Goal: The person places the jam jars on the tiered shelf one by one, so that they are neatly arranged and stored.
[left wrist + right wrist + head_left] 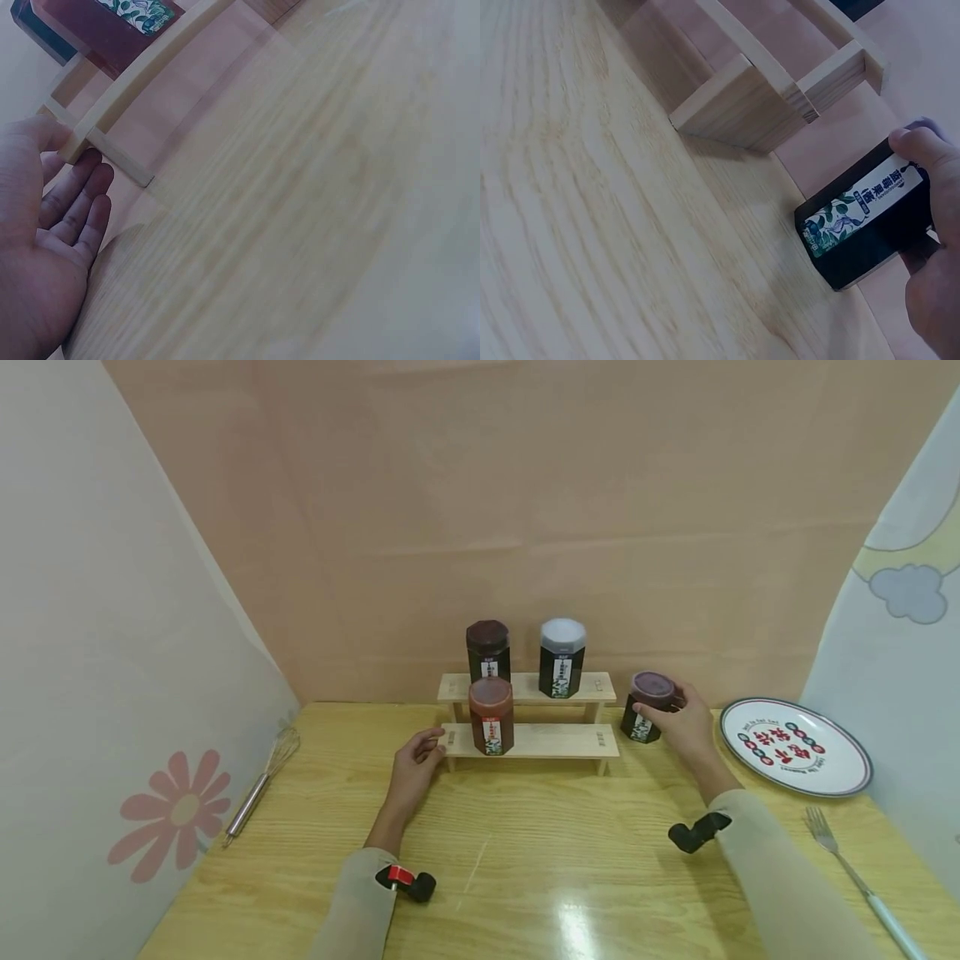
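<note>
My right hand (687, 724) grips a dark jar with a purple lid (647, 706), thumb on the near side and fingers behind it. In the right wrist view the jar's white label (862, 199) faces the camera, and its base is close to the table. At the left end of a two-step wooden shelf (551, 741), my left hand (415, 767) pinches the lower step, thumb on top and fingers below. A jar with a reddish-brown lid (492, 718) stands on that step. On the upper step are a dark-lidded jar (487, 647) and a white-lidded jar (562, 660).
A white plate with red lettering (795, 777) lies at the right, with a fork (855, 877) nearer me. A whisk (262, 785) lies along the table's left side. A beige backdrop (480, 527) rises close behind the shelf.
</note>
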The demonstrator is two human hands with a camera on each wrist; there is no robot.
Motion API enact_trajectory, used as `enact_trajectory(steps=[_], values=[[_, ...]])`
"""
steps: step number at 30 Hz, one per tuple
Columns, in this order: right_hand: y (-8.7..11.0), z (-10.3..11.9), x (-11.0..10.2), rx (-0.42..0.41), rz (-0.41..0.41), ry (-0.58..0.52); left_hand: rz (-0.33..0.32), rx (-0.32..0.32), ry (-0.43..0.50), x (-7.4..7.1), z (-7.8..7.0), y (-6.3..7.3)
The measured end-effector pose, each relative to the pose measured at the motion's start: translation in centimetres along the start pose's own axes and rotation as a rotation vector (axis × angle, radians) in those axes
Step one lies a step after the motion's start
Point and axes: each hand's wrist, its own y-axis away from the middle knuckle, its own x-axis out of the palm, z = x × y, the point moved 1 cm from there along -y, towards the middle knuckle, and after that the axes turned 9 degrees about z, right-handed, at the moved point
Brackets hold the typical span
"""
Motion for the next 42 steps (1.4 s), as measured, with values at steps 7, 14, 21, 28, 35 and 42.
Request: enact_trajectory(steps=[7, 14, 21, 28, 35, 42], values=[[0.6, 0.5, -0.7, 0.002, 0.038, 0.01, 0.006, 0.022, 0.004, -0.1, 0.3, -0.1], [1.5, 1.7, -1.2, -0.006, 0.034, -0.087, 0.008, 0.009, 0.008, 0.0, 0.3, 0.0], [2.6, 3.1, -1.8, -0.045, 0.031, -0.104, 0.004, -0.002, 0.004, 0.0, 0.4, 0.1], [4.0, 4.9, -2.0, -0.067, 0.044, -0.066, -0.005, 0.012, -0.006, -0.2, 0.6, -0.1], [5.5, 7.0, -0.9, -0.121, 0.071, -0.134, -0.01, 0.016, -0.017, -0.3, 0.5, -0.1], [6.2, 7.6, 1.2, -0.155, 0.105, -0.165, -0.004, 0.01, -0.015, -0.1, 0.4, -0.2]])
